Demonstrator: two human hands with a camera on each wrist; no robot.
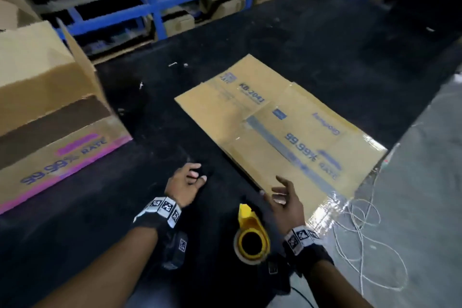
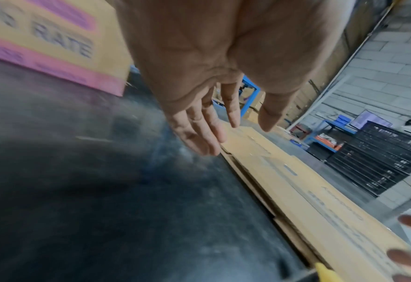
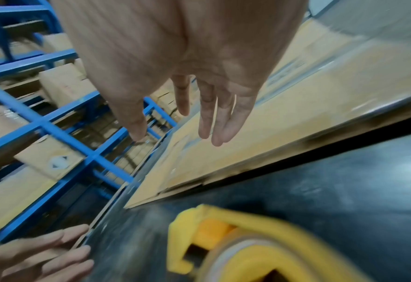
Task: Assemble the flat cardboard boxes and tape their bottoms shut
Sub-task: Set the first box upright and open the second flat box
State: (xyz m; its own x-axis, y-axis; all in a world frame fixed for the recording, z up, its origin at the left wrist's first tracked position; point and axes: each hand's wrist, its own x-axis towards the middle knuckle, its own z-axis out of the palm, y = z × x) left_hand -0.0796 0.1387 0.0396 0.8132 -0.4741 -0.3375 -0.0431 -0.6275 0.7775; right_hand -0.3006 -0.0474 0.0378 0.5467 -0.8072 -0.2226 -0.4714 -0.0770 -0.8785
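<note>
The black mat [image 1: 312, 40] fills most of the head view, and the blue shelving [image 1: 155, 5] stands behind it at the top of the frame. At the left edge an assembled box [image 1: 50, 107] with pink print already stands up, so at least one box seems formed; whether its bottom is taped cannot be seen. The flat cardboard box [image 1: 277, 127] lies in the centre right of the frame, not yet opened, so unfolding it and taping its bottom is probably what is left. Its long axis runs diagonally, from the upper middle of the frame down to the lower right, and its near long edge faces the two hands. Old clear tape shines on its lower right end. The yellow tape dispenser [image 1: 251, 237] rests on the mat at the bottom centre, between the wrists, and nobody holds it. The left hand [image 1: 186, 182] hovers just left of the box edge with loose fingers, holding nothing. The right hand [image 1: 285, 201] is spread with fingers apart near the same edge, also empty.
</note>
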